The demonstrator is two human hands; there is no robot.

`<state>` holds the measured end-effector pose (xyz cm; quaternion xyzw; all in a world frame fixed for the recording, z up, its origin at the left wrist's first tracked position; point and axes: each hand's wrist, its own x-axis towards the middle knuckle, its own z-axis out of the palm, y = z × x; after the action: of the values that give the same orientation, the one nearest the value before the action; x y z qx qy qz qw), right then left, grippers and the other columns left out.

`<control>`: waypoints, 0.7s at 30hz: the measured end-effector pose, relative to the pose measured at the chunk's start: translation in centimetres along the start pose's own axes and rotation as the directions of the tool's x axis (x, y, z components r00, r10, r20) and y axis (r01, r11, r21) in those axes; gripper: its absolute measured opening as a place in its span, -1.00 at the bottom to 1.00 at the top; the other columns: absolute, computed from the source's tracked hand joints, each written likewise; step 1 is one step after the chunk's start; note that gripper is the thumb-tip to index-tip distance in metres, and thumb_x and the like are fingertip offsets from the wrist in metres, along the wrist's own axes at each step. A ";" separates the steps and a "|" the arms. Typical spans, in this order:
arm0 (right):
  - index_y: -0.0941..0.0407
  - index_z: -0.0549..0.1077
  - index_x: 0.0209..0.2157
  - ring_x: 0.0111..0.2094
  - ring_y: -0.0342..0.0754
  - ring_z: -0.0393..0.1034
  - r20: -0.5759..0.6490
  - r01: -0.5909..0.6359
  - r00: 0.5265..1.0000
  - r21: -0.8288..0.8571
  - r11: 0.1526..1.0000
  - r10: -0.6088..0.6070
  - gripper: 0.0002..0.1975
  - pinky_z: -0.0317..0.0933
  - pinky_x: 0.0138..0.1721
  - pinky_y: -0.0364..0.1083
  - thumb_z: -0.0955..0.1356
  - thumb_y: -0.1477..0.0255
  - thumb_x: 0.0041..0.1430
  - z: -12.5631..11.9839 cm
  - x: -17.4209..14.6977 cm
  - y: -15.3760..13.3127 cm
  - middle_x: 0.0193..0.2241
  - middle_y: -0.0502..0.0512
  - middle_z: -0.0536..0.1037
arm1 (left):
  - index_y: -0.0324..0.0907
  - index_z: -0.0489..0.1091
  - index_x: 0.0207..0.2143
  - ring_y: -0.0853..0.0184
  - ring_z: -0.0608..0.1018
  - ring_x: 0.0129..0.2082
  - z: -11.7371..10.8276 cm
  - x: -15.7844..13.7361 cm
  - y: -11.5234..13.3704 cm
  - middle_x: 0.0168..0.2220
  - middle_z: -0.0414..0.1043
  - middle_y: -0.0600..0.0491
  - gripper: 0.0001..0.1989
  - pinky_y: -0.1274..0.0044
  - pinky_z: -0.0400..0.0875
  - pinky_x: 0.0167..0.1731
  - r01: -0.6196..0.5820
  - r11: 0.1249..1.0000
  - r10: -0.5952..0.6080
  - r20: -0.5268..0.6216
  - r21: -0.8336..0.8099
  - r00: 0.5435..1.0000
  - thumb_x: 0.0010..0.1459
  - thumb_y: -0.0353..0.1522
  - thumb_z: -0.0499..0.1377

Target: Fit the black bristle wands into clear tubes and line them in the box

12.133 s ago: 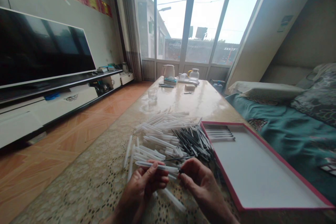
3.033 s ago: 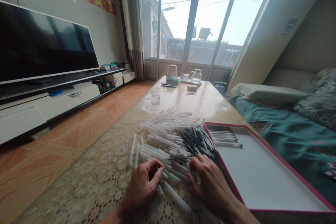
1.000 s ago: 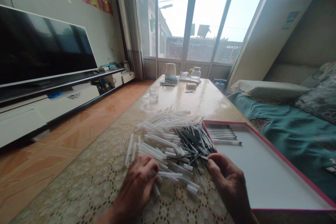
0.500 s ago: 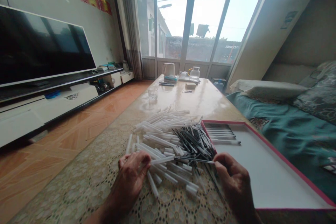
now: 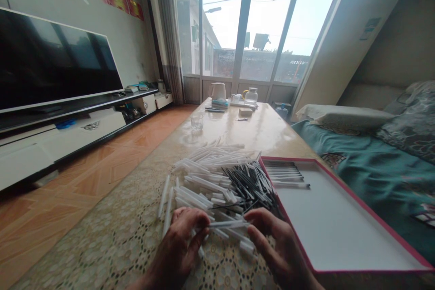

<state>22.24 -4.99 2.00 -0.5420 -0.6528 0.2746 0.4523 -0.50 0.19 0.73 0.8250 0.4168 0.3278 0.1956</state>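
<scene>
A translucent white pen barrel (image 5: 227, 224) lies level between my hands, a greyish line showing along it. My left hand (image 5: 181, 244) is closed, with thumb and fingers pinching the barrel's left end. At the right end, the thumb and forefinger of my right hand (image 5: 277, 240) are pinched; whether they grip the barrel or a refill tip in it is too small to tell. Just beyond my hands lies a heap of loose white pen barrels (image 5: 204, 181). Black pen refills (image 5: 249, 186) are piled beside it, to the right.
A shallow white box lid with a pink rim (image 5: 343, 195) sits at the right, holding a row of filled pens (image 5: 283, 172). Farther up the patterned table are a drinking glass (image 5: 196, 123), a glass teapot (image 5: 251, 95) and a pitcher (image 5: 217, 91). A sofa (image 5: 340, 140) borders the right.
My right hand has moved left and closer, bringing the refill into line with the barrel; much less of the refill shows. My left hand has shifted slightly right and nearer with the barrel.
</scene>
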 end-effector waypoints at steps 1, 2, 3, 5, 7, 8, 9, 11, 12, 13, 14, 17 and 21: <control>0.13 0.39 -0.26 -0.53 -0.12 0.29 0.021 0.005 1.000 0.007 1.000 -0.005 -0.76 0.18 -0.50 -0.18 0.22 0.27 0.23 0.0 0.0 0.0 -0.56 -0.05 0.37 | -0.11 0.35 -0.35 0.26 0.50 -0.29 0.1 0.0 0.1 -0.38 0.48 0.06 -0.87 0.44 0.40 -0.27 0.025 0.999 -0.025 0.006 -0.026 1.000 0.13 -0.50 0.07; 0.13 0.37 -0.21 -0.52 -0.12 0.31 0.031 0.012 0.999 0.005 1.000 -0.012 -0.76 0.19 -0.49 -0.17 0.22 0.27 0.24 0.0 -0.1 0.0 -0.54 -0.04 0.38 | -0.12 0.36 -0.35 0.26 0.51 -0.31 0.2 0.0 0.2 -0.38 0.48 0.06 -0.88 0.44 0.41 -0.29 0.046 0.998 -0.046 0.011 -0.049 0.999 0.13 -0.49 0.07; 0.13 0.36 -0.18 -0.50 -0.11 0.34 0.039 0.020 0.999 -0.002 1.000 -0.020 -0.77 0.21 -0.47 -0.17 0.22 0.29 0.24 0.0 -0.1 0.0 -0.53 -0.04 0.40 | -0.12 0.36 -0.35 0.27 0.51 -0.32 0.3 0.1 0.3 -0.39 0.48 0.05 -0.89 0.45 0.42 -0.31 0.061 0.996 -0.060 0.017 -0.069 0.998 0.13 -0.48 0.08; 0.11 0.33 -0.14 -0.45 -0.10 0.38 0.046 0.046 0.998 -0.031 0.998 -0.045 -0.79 0.25 -0.42 -0.16 0.25 0.33 0.23 0.0 -0.2 0.3 -0.49 -0.02 0.44 | -0.13 0.37 -0.35 0.27 0.51 -0.34 0.4 0.2 0.3 -0.40 0.48 0.05 -0.90 0.45 0.43 -0.31 0.062 0.993 -0.060 0.025 -0.098 0.998 0.13 -0.47 0.08; 0.10 0.31 -0.08 -0.40 -0.10 0.41 0.047 0.084 0.996 -0.058 0.995 -0.082 -0.74 0.29 -0.34 -0.15 0.29 0.38 0.20 0.1 -0.4 0.5 -0.43 0.00 0.47 | -0.14 0.38 -0.36 0.26 0.51 -0.33 0.5 0.3 0.3 -0.40 0.48 0.04 -0.89 0.44 0.43 -0.31 0.034 0.994 -0.032 0.026 -0.099 0.999 0.12 -0.48 0.08; 0.10 0.31 -0.07 -0.39 -0.10 0.42 0.048 0.106 0.994 -0.063 0.992 -0.103 -0.73 0.29 -0.32 -0.15 0.31 0.39 0.18 0.2 -0.4 0.6 -0.41 0.01 0.48 | -0.14 0.38 -0.36 0.26 0.51 -0.33 0.5 0.3 0.3 -0.41 0.48 0.04 -0.88 0.44 0.43 -0.31 0.013 0.996 -0.011 0.026 -0.094 1.000 0.11 -0.49 0.08; 0.10 0.33 -0.10 -0.40 -0.11 0.41 0.057 0.125 0.991 -0.063 0.990 -0.122 -0.75 0.30 -0.32 -0.16 0.32 0.40 0.17 0.4 -0.4 0.6 -0.40 0.01 0.48 | -0.13 0.39 -0.37 0.25 0.51 -0.33 0.5 0.2 0.3 -0.41 0.48 0.04 -0.86 0.44 0.42 -0.30 -0.014 0.996 0.016 0.023 -0.088 1.000 0.10 -0.51 0.08; 0.10 0.37 -0.22 -0.43 -0.13 0.38 0.069 0.133 0.989 -0.053 0.990 -0.130 -0.88 0.28 -0.37 -0.18 0.31 0.40 0.18 0.6 -0.3 0.7 -0.43 0.00 0.46 | -0.12 0.41 -0.34 0.23 0.50 -0.28 0.3 0.1 0.4 -0.36 0.50 0.03 -0.84 0.41 0.40 -0.24 -0.066 0.994 0.064 -0.023 -0.086 0.998 0.08 -0.53 0.11; 0.10 0.38 -0.29 -0.45 -0.13 0.36 0.061 0.118 0.991 -0.040 0.992 -0.115 -0.92 0.26 -0.41 -0.20 0.30 0.39 0.19 0.7 -0.2 0.8 -0.46 -0.01 0.45 | -0.11 0.42 -0.30 0.22 0.50 -0.24 0.2 0.0 0.5 -0.31 0.51 0.01 -0.83 0.40 0.39 -0.19 -0.084 0.992 0.077 -0.072 -0.095 0.994 0.06 -0.52 0.14; 0.10 0.37 -0.33 -0.46 -0.13 0.35 0.038 0.089 0.995 -0.023 0.996 -0.089 -0.91 0.24 -0.43 -0.20 0.29 0.38 0.21 0.7 -0.1 0.8 -0.48 -0.01 0.44 | -0.11 0.42 -0.28 0.21 0.50 -0.22 0.1 -0.2 0.7 -0.28 0.51 0.00 -0.83 0.39 0.38 -0.17 -0.091 0.989 0.075 -0.133 -0.118 0.988 0.05 -0.50 0.17; 0.10 0.37 -0.35 -0.46 -0.13 0.33 0.001 0.054 0.999 0.002 0.999 -0.054 -0.89 0.24 -0.44 -0.20 0.29 0.36 0.22 0.7 0.1 0.8 -0.49 -0.02 0.42 | -0.11 0.43 -0.29 0.21 0.50 -0.24 0.0 -0.3 0.9 -0.29 0.51 0.00 -0.85 0.41 0.38 -0.19 -0.081 0.984 0.051 -0.189 -0.158 0.981 0.05 -0.48 0.20; 0.10 0.36 -0.33 -0.48 -0.14 0.32 -0.065 -0.035 0.997 0.130 0.991 0.043 -0.85 0.25 -0.44 -0.21 0.29 0.31 0.23 0.6 0.3 0.7 -0.51 -0.04 0.39 | -0.15 0.42 -0.50 0.33 0.48 -0.49 0.3 -0.7 1.9 -0.53 0.42 0.07 -0.90 0.54 0.38 -0.45 0.090 0.902 -0.149 -0.110 -0.422 0.983 0.08 -0.37 0.22; 0.10 0.36 -0.31 -0.50 -0.16 0.34 -0.010 -0.070 0.997 0.235 0.970 0.074 -0.84 0.26 -0.46 -0.22 0.31 0.30 0.21 1.2 0.0 0.0 -0.52 -0.06 0.39 | -0.19 0.46 -0.28 0.46 0.37 -0.74 1.7 -0.7 2.8 -0.59 0.42 0.10 -0.70 0.62 0.24 -0.74 0.498 0.400 -0.296 0.406 -0.769 0.865 0.01 -0.17 0.27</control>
<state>21.18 -4.84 1.50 -0.5107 -0.5916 0.3609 0.5089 1.92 -2.09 0.94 0.5226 0.3618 0.3463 0.6900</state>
